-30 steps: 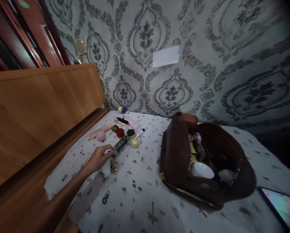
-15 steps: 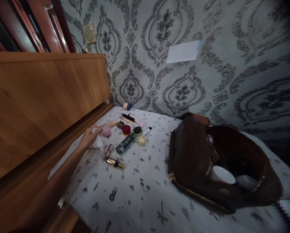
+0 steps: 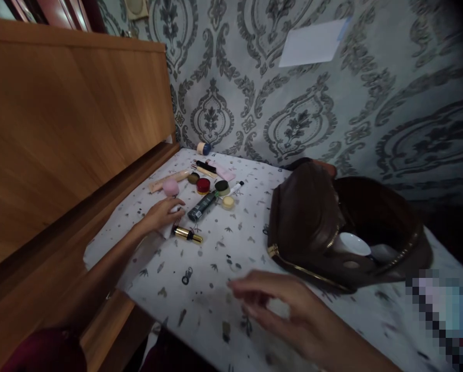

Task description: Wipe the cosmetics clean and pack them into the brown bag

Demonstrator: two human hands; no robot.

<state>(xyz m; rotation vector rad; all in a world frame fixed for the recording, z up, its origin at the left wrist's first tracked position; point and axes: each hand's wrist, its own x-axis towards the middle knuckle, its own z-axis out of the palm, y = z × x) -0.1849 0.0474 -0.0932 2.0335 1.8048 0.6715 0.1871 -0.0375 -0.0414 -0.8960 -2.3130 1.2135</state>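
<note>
My left hand is closed around a crumpled white tissue or thin cloth, part of it showing between the fingers. It rests low over the table, left of a dark green tube and just behind a gold and black lipstick-like tube. The small reddish item seen there earlier is hidden by the hand. A round pink item lies just beyond my fingers. Over the front of the table hangs my right hand, empty, slightly blurred, its thumb and curved fingers apart.
An open brown leather bag with a white round lid inside stands on the right. Farther back lie a red jar, a dark-lidded jar, a small yellow jar and several tubes. A wooden cabinet borders the left.
My left hand has moved right and nearer with the white tissue or cloth, away from the pink item and over the reddish one. My right hand has come into view. The camera has tilted down.
</note>
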